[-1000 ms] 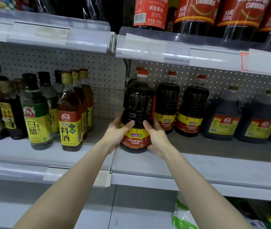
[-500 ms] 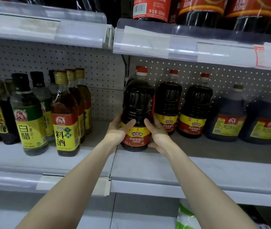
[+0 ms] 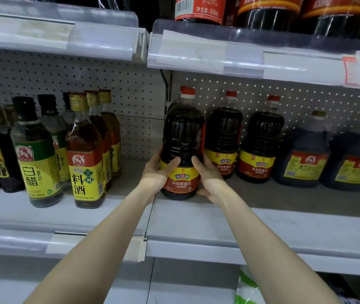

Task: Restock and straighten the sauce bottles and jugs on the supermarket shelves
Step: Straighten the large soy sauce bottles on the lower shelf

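A large dark soy sauce jug (image 3: 183, 132) with a red cap and a yellow-and-red label stands upright on the grey shelf (image 3: 196, 218), at the left end of its row. My left hand (image 3: 156, 175) grips its lower left side, thumb across the label. My right hand (image 3: 209, 178) grips the lower right side the same way. Another red cap shows just behind this jug. Two matching jugs (image 3: 222, 134) (image 3: 261, 139) stand to its right, further back.
Two darker jugs with yellow caps (image 3: 304, 150) sit at the far right. Left of the divider stand cooking wine bottles (image 3: 86, 150) and white vinegar bottles (image 3: 35, 154). An upper shelf (image 3: 240, 53) with price strips and more bottles hangs overhead. A green-and-white bag (image 3: 249, 288) lies below.
Both hands stay on the jug. The jug looks unmoved on the shelf; only the view has shifted slightly.
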Demonstrator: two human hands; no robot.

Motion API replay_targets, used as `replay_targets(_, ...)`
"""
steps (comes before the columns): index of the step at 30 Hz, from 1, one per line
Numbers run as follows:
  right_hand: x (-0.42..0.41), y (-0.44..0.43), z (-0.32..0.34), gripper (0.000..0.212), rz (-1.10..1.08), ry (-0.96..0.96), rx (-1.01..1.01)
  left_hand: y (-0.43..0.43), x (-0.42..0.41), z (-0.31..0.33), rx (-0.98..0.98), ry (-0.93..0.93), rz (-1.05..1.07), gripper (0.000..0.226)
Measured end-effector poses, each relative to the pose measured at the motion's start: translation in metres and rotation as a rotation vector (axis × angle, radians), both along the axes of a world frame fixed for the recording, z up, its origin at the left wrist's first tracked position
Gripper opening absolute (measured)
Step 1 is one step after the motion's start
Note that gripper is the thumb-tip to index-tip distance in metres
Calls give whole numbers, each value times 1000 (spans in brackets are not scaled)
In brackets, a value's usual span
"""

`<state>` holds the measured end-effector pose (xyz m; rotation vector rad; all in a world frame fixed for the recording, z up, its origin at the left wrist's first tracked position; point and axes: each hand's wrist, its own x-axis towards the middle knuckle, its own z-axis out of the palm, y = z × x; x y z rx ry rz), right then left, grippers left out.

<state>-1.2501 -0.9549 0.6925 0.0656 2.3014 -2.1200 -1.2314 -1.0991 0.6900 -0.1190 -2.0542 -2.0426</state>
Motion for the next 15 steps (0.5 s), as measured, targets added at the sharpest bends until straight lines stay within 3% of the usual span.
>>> replay_targets(15,44,4,8,55,-77,107,-2,-8,31,11,-6,-71,71,64)
